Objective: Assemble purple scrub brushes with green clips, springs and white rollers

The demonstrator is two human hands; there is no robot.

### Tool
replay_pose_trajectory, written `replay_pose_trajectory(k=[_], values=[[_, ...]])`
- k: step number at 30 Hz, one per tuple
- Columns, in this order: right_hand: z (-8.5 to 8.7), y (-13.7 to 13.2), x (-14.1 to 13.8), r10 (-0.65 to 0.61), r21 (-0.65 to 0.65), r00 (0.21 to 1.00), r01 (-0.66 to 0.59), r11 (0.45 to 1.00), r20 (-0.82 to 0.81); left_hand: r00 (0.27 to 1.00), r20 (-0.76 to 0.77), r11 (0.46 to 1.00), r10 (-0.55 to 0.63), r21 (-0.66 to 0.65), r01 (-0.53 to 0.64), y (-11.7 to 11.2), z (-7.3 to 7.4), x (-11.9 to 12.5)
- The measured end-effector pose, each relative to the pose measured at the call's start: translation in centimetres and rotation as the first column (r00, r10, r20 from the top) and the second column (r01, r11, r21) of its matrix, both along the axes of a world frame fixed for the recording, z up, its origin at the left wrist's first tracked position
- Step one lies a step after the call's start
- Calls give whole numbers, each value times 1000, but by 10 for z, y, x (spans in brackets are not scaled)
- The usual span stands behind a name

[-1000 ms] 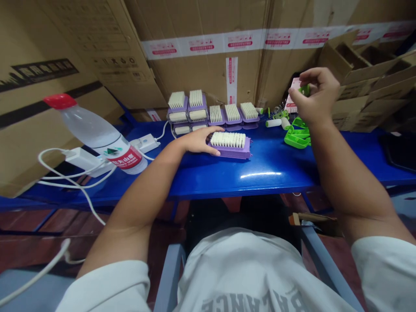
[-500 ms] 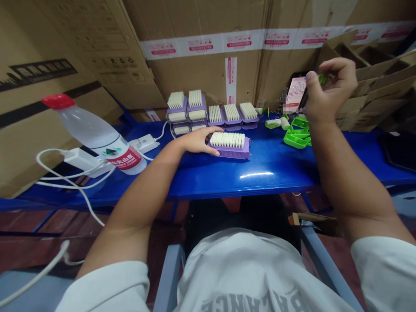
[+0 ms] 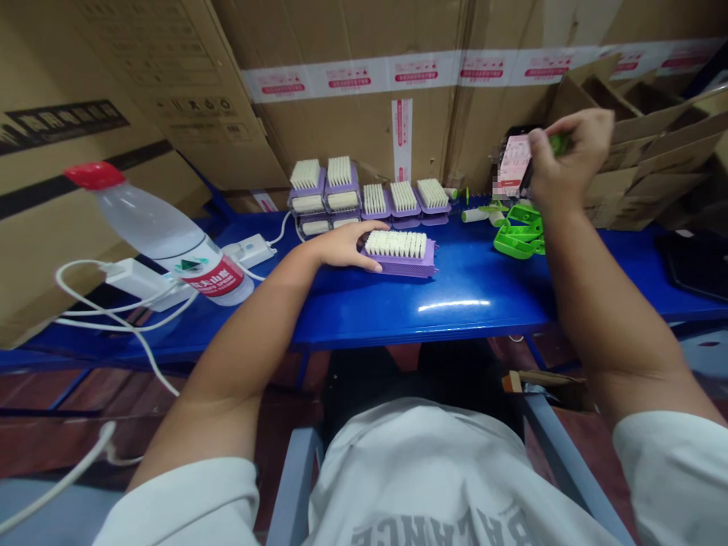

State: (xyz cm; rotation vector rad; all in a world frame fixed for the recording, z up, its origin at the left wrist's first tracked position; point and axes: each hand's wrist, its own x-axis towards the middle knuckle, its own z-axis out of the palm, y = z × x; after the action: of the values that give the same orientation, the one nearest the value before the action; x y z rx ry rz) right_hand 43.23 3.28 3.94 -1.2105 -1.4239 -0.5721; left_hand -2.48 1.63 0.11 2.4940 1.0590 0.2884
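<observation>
Spreading its grip, the left hand (image 3: 346, 249) touches a lengthwise, bristles-up purple brush (image 3: 396, 262), right hand (image 3: 569, 155) pinching green plastic (image 3: 560, 144).

Large corrugated cartons (image 3: 353, 129) are stacked as a wall behind the far edge of the blue metal bench (image 3: 466, 322), sealed with red-and-white printed tape (image 3: 346, 76). Open cardboard dividers (image 3: 660, 129) are piled beyond the right end. Overhead light leaves a pale glare on the bench's glossy top. The floor (image 3: 39, 383) below is dark reddish-brown. Grey metal tubing (image 3: 293, 485) rises at the near edge.
</observation>
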Motion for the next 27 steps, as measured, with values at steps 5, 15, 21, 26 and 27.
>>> replay_pose_trajectory(k=[5, 15, 21, 26, 27], values=[[-1, -11, -12, 79, -610, 981, 47, 791, 178, 1000, -11, 1000, 10, -4, -10, -3, 3, 1], [6, -21, -15, 202, -730, 974, -62, 680, 105, 1000, 21, 1000, -5, -17, 5, -1, 1, 0], [19, -24, 6, 379, -906, 915, -40, 422, 136, 1000, 5, 999, 18, -42, -18, -3, 3, 0], [16, -13, 20, 516, -966, 840, 32, 257, 165, 999, 40, 1000, 5, -28, -4, 1, -1, -1], [15, -11, 21, 522, -967, 836, 39, 252, 170, 999, 41, 1000, 7, -25, -6, 3, -2, -1]])
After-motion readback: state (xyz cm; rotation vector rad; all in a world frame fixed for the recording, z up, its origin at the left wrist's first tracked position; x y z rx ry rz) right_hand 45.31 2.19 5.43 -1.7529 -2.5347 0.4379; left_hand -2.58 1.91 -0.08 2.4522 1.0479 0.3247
